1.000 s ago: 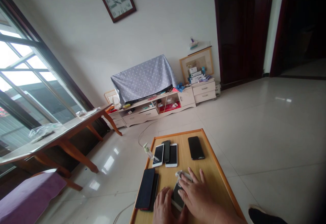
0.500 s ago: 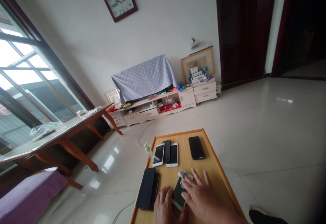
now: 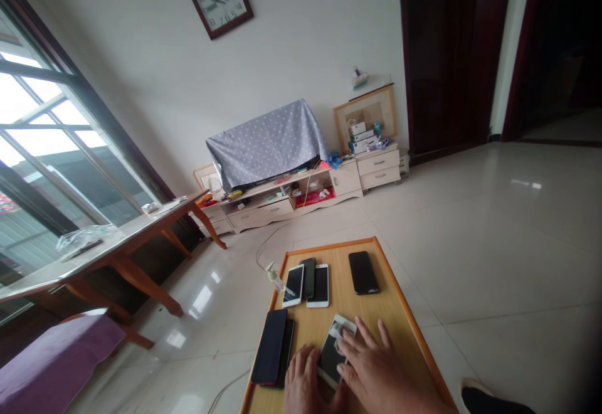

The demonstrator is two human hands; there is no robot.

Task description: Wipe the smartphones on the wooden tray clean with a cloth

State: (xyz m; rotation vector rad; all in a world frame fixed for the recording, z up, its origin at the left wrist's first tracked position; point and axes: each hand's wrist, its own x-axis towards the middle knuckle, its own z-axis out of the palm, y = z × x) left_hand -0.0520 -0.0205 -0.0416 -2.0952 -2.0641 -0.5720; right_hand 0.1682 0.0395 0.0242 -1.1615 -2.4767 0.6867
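Observation:
A white smartphone (image 3: 329, 362) with a dark screen lies at a slant on the small wooden table. My left hand (image 3: 302, 381) grips its lower left side, the fingers along the edge and the thumb at the bottom end. Over the upper part of the screen, my right hand (image 3: 379, 367) presses a crumpled white tissue (image 3: 335, 331) under its fingertips, with other fingers spread to the right. Left of my hands, a dark phone (image 3: 269, 346) overlaps another dark phone (image 3: 288, 352).
Beyond my hands lie two white phones (image 3: 293, 286) (image 3: 322, 295), a dark phone (image 3: 308, 278) between them, and a black phone (image 3: 363, 273) at right. A pump bottle (image 3: 274, 277) stands at the table's left edge (image 3: 266, 313). A foot (image 3: 489, 398) shows at lower right.
The tissue has slid slightly down the screen under my right hand, uncovering the phone's top end. My left hand stays in place.

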